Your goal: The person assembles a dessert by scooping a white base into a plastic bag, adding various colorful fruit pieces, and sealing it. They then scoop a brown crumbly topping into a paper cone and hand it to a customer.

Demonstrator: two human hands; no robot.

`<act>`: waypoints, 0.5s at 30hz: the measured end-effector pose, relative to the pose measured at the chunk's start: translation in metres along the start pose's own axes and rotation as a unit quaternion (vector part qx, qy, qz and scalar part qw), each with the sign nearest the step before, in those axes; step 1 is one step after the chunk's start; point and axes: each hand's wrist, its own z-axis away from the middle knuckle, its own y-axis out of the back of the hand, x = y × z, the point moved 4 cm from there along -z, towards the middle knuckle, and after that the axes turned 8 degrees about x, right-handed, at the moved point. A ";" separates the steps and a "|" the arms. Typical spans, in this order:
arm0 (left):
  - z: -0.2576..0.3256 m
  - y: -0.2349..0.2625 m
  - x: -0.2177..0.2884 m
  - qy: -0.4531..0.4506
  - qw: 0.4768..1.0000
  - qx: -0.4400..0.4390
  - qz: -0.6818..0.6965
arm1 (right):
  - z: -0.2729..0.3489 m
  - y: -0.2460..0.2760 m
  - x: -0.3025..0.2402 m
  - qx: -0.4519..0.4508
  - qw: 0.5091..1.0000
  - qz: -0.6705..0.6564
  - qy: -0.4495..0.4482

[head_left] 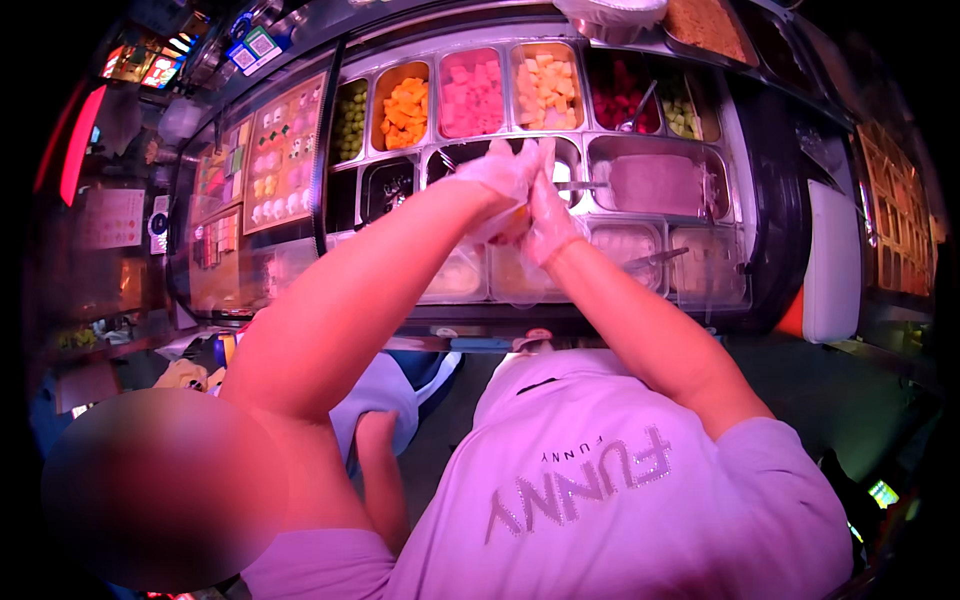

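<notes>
My left hand (500,180) and my right hand (548,218), both in clear plastic gloves, are pressed together above the middle of a counter of metal food pans. Their fingers point away from me and lie close against each other. A small yellowish patch shows low between the palms, but I cannot make out what it is. Under and around the hands are a pan of white filling (455,278) and a pan of smooth mauve paste (655,185). Behind them stand pans of pink cubes (470,92), pale yellow cubes (547,90) and orange cubes (404,113).
Green fruit (348,120) sits in the far left pan, dark red fruit (620,98) farther right. Handles of utensils (655,260) stick out of some pans. A picture board (285,155) is on the left, a white padded panel (833,262) on the right. Another person's arm (378,450) shows at lower left.
</notes>
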 end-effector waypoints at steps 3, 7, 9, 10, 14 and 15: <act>-0.014 0.011 0.009 -0.085 0.983 0.079 -0.144 | 0.020 -0.020 -0.038 -0.119 0.991 -0.061 -0.023; -0.018 0.027 0.031 -0.038 0.990 0.112 -0.081 | -0.002 -0.024 -0.057 -0.081 0.984 -0.142 0.063; -0.014 0.031 0.038 -0.023 0.990 0.135 -0.030 | 0.000 -0.025 -0.058 -0.048 0.987 -0.145 0.058; -0.010 0.035 0.041 -0.032 0.992 0.120 -0.034 | 0.000 -0.025 -0.060 -0.052 0.989 -0.129 0.054; 0.014 0.058 0.054 0.056 0.980 0.012 0.192 | 0.007 -0.022 -0.067 -0.096 0.988 -0.122 0.023; 0.021 0.061 0.056 0.083 0.961 -0.018 0.264 | 0.009 -0.020 -0.069 -0.113 0.984 -0.135 0.015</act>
